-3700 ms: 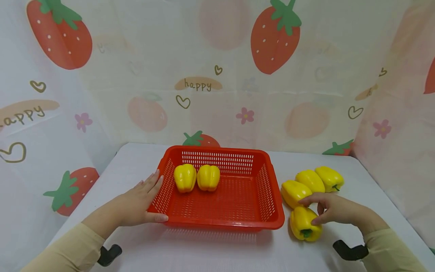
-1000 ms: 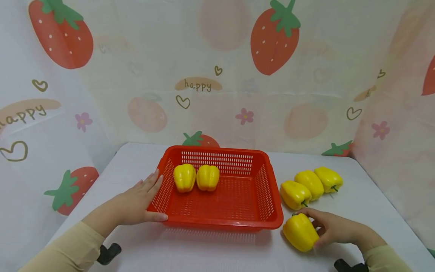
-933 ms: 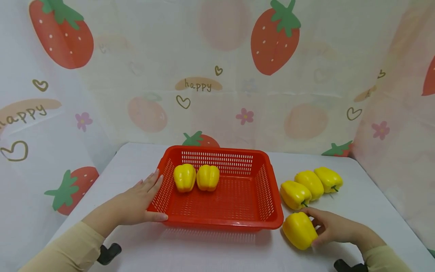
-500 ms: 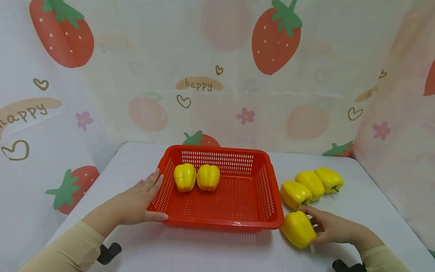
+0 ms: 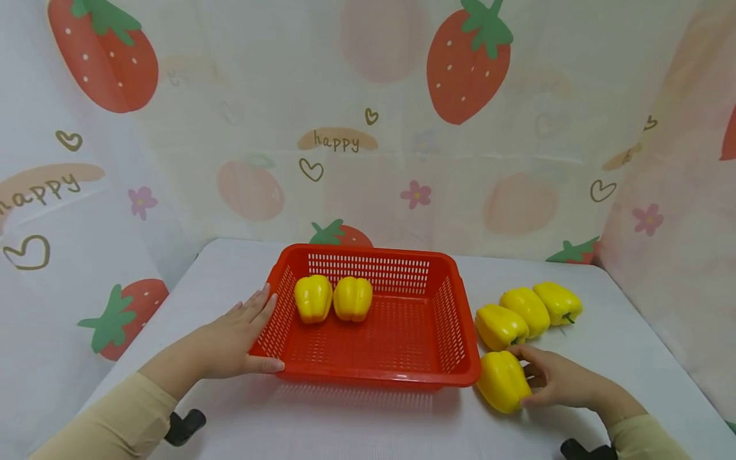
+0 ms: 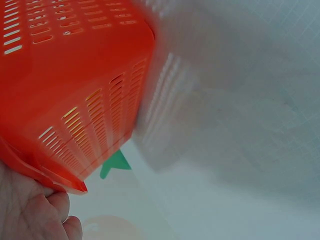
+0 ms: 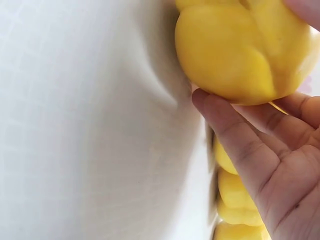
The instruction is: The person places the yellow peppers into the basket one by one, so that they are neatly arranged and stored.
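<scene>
My left hand point(image 5: 230, 345) rests against the left side of a red plastic basket point(image 5: 379, 377), its fingers spread along the rim and the thumb at the front corner. Inside, two yellow bell peppers, one on the left point(image 5: 313, 299) and one beside it point(image 5: 352, 299), stand side by side near the back left. Right of the basket, my right hand point(image 5: 566, 380) grips another yellow bell pepper point(image 5: 503, 382) between thumb and fingers, close by the basket's front right corner. In the right wrist view, fingertips point(image 7: 202, 97) press on this pepper's point(image 7: 225, 50) lobed surface.
Three more yellow bell peppers, the near one point(image 5: 499, 327), the middle one point(image 5: 526, 312) and the far one point(image 5: 558, 303), lie in a slanting row on the white table point(image 5: 345, 425) behind the held one. A strawberry-print curtain point(image 5: 368, 191) surrounds the table's back and sides.
Since the earliest frame, the right hand has taken hold of the front pepper and turned it, so its stem no longer faces me. Lately it has shifted slightly away. The left hand stays put.
</scene>
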`<action>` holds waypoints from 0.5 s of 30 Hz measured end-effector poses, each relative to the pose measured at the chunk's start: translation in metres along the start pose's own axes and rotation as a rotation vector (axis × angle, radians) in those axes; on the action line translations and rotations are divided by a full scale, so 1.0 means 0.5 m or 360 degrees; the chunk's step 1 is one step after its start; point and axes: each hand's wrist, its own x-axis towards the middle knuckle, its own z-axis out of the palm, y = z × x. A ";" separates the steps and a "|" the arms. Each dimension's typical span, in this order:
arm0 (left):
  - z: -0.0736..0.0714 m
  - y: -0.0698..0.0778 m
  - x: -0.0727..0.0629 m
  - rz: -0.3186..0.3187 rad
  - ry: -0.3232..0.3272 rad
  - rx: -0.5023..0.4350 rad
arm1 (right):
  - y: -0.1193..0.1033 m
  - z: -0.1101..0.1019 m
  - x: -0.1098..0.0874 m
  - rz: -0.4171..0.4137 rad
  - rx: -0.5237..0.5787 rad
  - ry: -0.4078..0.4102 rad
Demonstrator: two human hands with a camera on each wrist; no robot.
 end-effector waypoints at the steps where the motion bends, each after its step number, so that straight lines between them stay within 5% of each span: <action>1: 0.000 0.000 0.000 0.0001 0.0001 0.0000 | -0.001 0.000 0.000 -0.0002 -0.0004 0.0005; 15: 0.003 -0.002 0.001 0.0004 0.0006 -0.0006 | -0.031 -0.030 -0.016 -0.0041 -0.0143 0.0176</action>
